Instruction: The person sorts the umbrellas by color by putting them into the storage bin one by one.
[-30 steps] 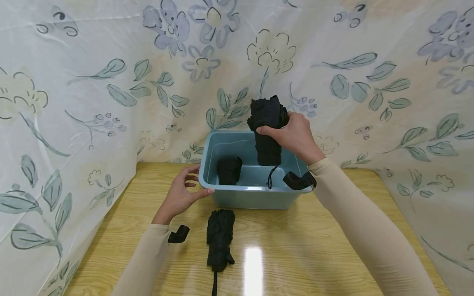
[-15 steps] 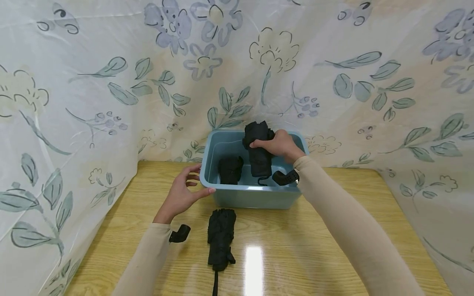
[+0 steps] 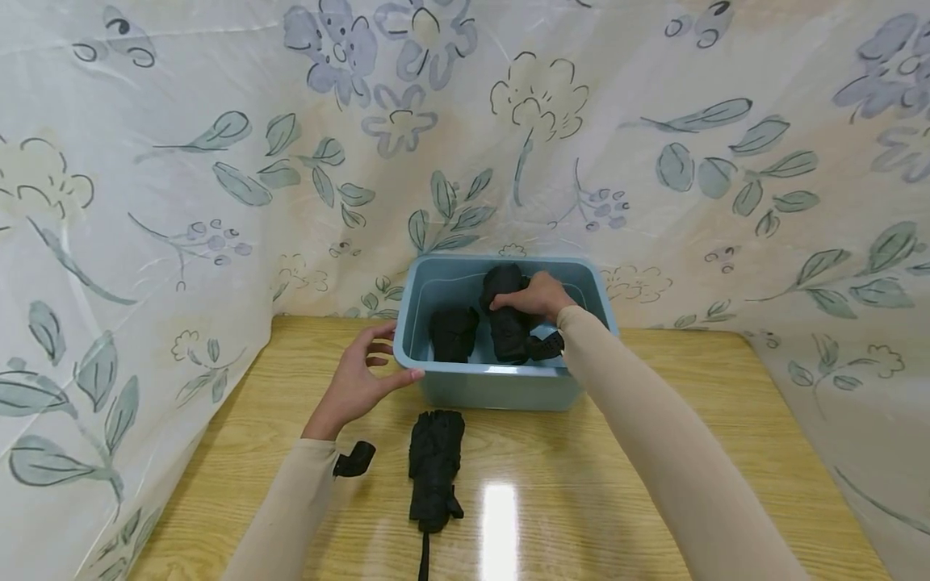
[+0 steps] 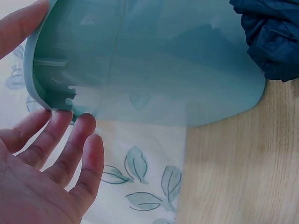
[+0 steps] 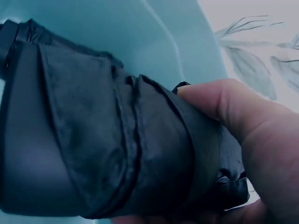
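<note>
In the head view my right hand (image 3: 534,297) grips a black folded umbrella (image 3: 508,327) inside the blue plastic bin (image 3: 501,391). In the right wrist view the thumb lies along the wrapped black fabric, with fingers beneath it. Left of it in the bin sits a second black folded umbrella (image 3: 454,332). My left hand (image 3: 359,373) is at the bin's front left corner, thumb at the front rim and fingers spread at the left side; the left wrist view has fingertips right at the rim. A third folded umbrella (image 3: 436,468) lies on the table before the bin, strap towards me.
The wooden table (image 3: 617,484) carries the bin near its back edge. Floral cloth (image 3: 465,145) hangs close behind the bin and along both sides. A bright light reflection falls on the tabletop right of the loose umbrella.
My right hand has lowered the umbrella from above the rim into the bin, moving slightly left. The left hand stays at the bin's corner, and the umbrella on the table has not moved.
</note>
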### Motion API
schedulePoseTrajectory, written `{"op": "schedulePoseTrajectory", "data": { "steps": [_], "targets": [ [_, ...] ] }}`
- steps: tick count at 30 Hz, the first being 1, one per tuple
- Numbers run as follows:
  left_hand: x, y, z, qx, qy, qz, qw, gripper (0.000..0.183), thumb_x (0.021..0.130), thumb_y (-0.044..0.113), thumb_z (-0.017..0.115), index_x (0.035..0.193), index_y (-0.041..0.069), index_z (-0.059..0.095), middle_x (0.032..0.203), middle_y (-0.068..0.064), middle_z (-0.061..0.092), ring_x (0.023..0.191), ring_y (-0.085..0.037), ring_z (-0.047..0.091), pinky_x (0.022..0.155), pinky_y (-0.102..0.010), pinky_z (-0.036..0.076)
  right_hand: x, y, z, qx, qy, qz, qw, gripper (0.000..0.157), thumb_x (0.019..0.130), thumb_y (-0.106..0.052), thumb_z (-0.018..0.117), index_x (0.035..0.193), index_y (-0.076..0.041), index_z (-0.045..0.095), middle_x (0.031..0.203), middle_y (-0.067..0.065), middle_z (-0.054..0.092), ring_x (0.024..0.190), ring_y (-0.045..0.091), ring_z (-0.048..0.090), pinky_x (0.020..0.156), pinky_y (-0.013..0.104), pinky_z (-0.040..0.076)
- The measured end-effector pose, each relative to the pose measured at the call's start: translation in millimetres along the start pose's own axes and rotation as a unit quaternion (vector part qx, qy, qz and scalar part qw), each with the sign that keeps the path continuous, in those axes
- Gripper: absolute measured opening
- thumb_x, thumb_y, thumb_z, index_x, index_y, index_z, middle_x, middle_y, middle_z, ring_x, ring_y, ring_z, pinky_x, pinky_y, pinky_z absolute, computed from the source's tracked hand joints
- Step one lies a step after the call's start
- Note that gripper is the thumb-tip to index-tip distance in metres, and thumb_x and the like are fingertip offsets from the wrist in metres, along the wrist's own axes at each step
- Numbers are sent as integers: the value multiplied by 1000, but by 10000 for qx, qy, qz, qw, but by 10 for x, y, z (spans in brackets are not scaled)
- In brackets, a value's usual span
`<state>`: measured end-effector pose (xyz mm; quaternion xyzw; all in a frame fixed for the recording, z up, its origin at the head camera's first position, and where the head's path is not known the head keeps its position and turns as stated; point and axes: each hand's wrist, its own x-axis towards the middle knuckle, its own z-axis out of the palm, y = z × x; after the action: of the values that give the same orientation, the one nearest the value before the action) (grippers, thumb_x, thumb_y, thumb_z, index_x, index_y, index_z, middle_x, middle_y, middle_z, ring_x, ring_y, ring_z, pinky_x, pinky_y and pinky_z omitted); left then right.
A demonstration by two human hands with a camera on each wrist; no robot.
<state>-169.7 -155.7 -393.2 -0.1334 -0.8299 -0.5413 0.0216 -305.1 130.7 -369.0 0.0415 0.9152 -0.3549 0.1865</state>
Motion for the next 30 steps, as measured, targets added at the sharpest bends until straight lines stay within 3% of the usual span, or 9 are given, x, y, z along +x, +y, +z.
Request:
{"op": "schedulePoseTrajectory", "data": {
  "steps": [3,6,9,12,16,24,30],
  "targets": [
    [-5,-2,-5,-20,1,28,10000,73,77,17,79,137,0,40,126,-17,48,109,-33,48,91,-55,39,40,6,63,-56,-21,81,9999,64,70,-45,77,105,1,51,101,15,52,83,28,58,73,39,53],
    [-6,-9,-7,-8,4,18,10000,74,77,18,79,137,1,40,126,-17,48,109,-32,48,91,-53,40,78,12,128,-545,46,125,9984,62,70,-48,76,103,1,55,99,15,56,80,27,59,69,37,53],
    [-5,-10,-5,10,7,-2,10000,73,76,19,79,137,1,41,126,-16,48,109,-32,48,91,-53,40,128,32,185,-1201,106,179,9925,67,71,-52,73,109,2,57,106,16,57,89,30,57,74,39,51],
    [-4,-10,-4,31,-5,-12,10000,73,77,19,79,137,1,41,126,-16,48,109,-32,48,91,-52,40,166,52,236,-1600,82,262,9867,77,74,-53,70,123,3,52,121,20,52,106,35,49,88,44,45],
    [-2,-7,-3,-11,-8,2,10000,73,77,18,79,137,1,41,126,-17,48,109,-32,47,91,-55,39,166,46,280,-1696,36,366,9848,83,75,-51,70,132,4,44,132,23,43,118,39,40,98,47,37],
    [3,16,-1,-41,-27,11,10000,73,76,17,79,136,0,41,125,-16,48,109,-33,47,92,-55,39,182,-4,373,-1869,33,432,9814,80,74,-48,73,130,3,48,134,25,42,121,39,41,99,45,38],
    [34,-42,3,37,7,46,10000,73,76,17,79,136,0,41,124,-15,49,108,-32,48,90,-51,40,300,-13,441,-1919,-362,489,9795,82,75,-47,74,132,4,46,139,26,38,124,40,38,98,47,39]
  ]
}}
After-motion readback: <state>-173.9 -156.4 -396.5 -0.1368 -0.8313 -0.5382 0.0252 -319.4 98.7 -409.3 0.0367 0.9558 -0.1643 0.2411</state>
